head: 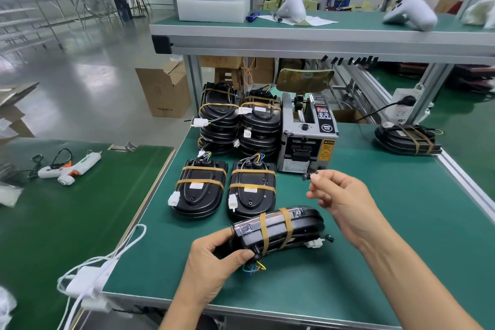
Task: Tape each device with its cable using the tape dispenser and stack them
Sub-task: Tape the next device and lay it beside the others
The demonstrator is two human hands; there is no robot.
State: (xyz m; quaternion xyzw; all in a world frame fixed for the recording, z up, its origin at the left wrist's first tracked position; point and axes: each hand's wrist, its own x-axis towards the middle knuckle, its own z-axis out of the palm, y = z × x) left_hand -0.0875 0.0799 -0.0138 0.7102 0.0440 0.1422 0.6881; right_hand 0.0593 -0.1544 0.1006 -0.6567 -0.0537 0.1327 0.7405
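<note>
While the left hand (pixel 214 257) grips one end of a black device (pixel 278 230) bound with two tan tape bands, holding it tilted just above the green bench (pixel 375 222), the right hand (pixel 340 195) pinches a small dark piece, too small to tell what, in front of the tape dispenser (pixel 308 136). Two taped devices (pixel 227 190) lie flat beside it. Behind them stand two stacks of devices (pixel 238 120).
</note>
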